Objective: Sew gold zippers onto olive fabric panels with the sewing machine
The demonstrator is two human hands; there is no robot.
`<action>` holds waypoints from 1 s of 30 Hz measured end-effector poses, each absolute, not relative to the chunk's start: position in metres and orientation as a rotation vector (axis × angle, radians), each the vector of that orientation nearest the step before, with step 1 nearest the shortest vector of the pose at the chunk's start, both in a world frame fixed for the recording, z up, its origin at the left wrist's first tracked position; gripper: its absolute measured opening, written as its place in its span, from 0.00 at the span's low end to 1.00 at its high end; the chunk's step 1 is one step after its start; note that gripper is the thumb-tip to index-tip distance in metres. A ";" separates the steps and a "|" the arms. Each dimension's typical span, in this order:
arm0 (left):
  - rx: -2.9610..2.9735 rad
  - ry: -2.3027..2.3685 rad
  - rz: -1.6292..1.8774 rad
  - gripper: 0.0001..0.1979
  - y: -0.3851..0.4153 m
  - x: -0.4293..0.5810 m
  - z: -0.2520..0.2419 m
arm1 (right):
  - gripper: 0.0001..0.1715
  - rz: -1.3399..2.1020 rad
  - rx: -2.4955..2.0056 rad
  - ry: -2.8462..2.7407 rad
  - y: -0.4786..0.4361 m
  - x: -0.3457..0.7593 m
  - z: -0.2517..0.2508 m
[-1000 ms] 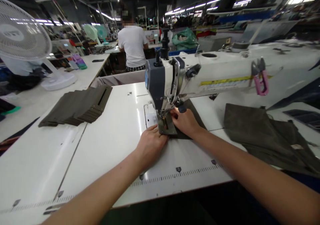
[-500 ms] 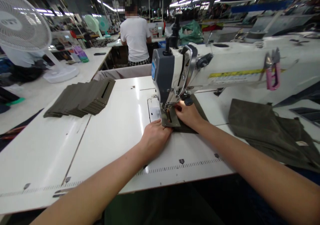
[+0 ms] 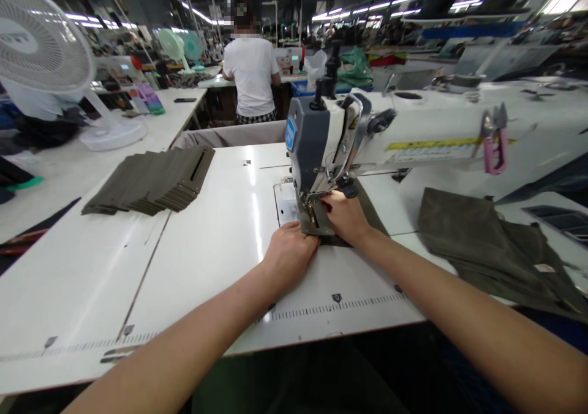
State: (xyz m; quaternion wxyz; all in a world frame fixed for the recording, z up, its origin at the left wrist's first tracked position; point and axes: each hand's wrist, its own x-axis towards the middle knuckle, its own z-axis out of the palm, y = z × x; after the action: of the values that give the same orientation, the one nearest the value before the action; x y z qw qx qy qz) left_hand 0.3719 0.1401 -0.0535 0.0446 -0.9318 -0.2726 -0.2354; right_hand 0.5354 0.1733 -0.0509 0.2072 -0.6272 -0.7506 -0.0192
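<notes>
Under the needle of the sewing machine [image 3: 309, 141] lies a small olive fabric panel [image 3: 321, 225] with a slot in it. A larger olive cloth [image 3: 371, 209] is beneath and to the right of it. My left hand [image 3: 293, 252] grips the near edge of the panel, thumb side on top and the other fingers partly hidden. Curled close beside the presser foot, my right hand [image 3: 348, 216] pinches the fabric at the panel's right side. Its fingertips are partly hidden by the machine head.
A fanned stack of olive panels [image 3: 149, 178] lies left on the white table [image 3: 215, 267]. Folded olive cloth [image 3: 478, 242] rests at the right. Pink-handled snips [image 3: 495, 141] hang on the machine arm. A white fan [image 3: 113, 132] stands far left; a person [image 3: 252, 74] is ahead.
The view has shifted slightly, so the machine appears a little lower and further right. Both hands keep their places on the fabric, with little visible movement.
</notes>
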 end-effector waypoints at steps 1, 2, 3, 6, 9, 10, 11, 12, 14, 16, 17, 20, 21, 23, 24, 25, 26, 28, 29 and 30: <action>-2.850 -0.830 -0.714 0.10 0.140 0.372 -0.054 | 0.11 -0.066 -1.774 -2.083 0.174 0.535 -0.052; -2.855 -0.824 -0.711 0.10 0.141 0.372 -0.054 | 0.11 -0.076 -1.803 -2.074 0.175 0.535 -0.053; -2.860 -0.819 -0.709 0.10 0.141 0.372 -0.055 | 0.11 -0.086 -1.834 -2.064 0.177 0.535 -0.055; -2.872 -0.817 -0.715 0.11 0.140 0.373 -0.057 | 0.12 -0.113 -1.930 -2.021 0.181 0.534 -0.058; -2.874 -0.849 -0.709 0.11 0.140 0.374 -0.058 | 0.13 -0.130 -2.004 -1.976 0.186 0.533 -0.062; -2.876 -0.862 -0.702 0.11 0.140 0.375 -0.058 | 0.13 -0.132 -2.022 -1.960 0.188 0.533 -0.062; -2.878 -0.874 -0.693 0.11 0.139 0.375 -0.057 | 0.14 -0.132 -2.038 -1.942 0.189 0.532 -0.062; -2.878 -0.882 -0.686 0.10 0.138 0.375 -0.055 | 0.14 -0.131 -2.047 -1.925 0.190 0.532 -0.062; -2.869 -0.887 -0.675 0.09 0.133 0.372 -0.051 | 0.13 -0.126 -2.033 -1.905 0.188 0.533 -0.059; -2.867 -0.882 -0.684 0.09 0.125 0.365 -0.046 | 0.11 -0.114 -1.974 -1.913 0.180 0.537 -0.053; -2.870 -0.887 -0.696 0.10 0.121 0.361 -0.044 | 0.11 -0.103 -1.931 -1.929 0.173 0.540 -0.051; -2.843 -1.012 -0.762 0.08 0.113 0.347 -0.042 | 0.08 -0.067 -1.734 -2.004 0.144 0.549 -0.049; -2.818 -1.071 -0.786 0.07 0.113 0.344 -0.043 | 0.08 -0.055 -1.614 -2.041 0.134 0.551 -0.052; -2.810 -1.092 -0.805 0.15 0.118 0.341 -0.046 | 0.11 -0.028 -1.340 -2.133 0.116 0.554 -0.058; -2.835 -1.036 -0.799 0.17 0.121 0.342 -0.048 | 0.13 -0.012 -1.229 -2.178 0.110 0.555 -0.062; -2.869 -0.950 -0.780 0.16 0.125 0.342 -0.049 | 0.14 0.002 -1.154 -2.217 0.106 0.555 -0.065; -2.897 -0.857 -0.752 0.15 0.128 0.344 -0.050 | 0.15 0.013 -1.124 -2.248 0.103 0.555 -0.068; -2.908 -0.721 -0.704 0.13 0.133 0.346 -0.051 | 0.17 0.022 -1.114 -2.276 0.103 0.555 -0.070; -2.892 -0.680 -0.680 0.13 0.134 0.347 -0.051 | 0.17 0.020 -1.112 -2.279 0.104 0.555 -0.069; -2.871 -0.646 -0.652 0.13 0.135 0.348 -0.051 | 0.18 0.016 -1.106 -2.281 0.105 0.556 -0.069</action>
State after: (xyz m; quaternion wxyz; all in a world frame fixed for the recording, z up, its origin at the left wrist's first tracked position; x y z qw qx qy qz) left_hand 0.3479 0.1348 -0.0507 0.0639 -0.9506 -0.2140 -0.2158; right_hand 0.5559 0.1054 -0.0686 0.2986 -0.4164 -0.8587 0.0062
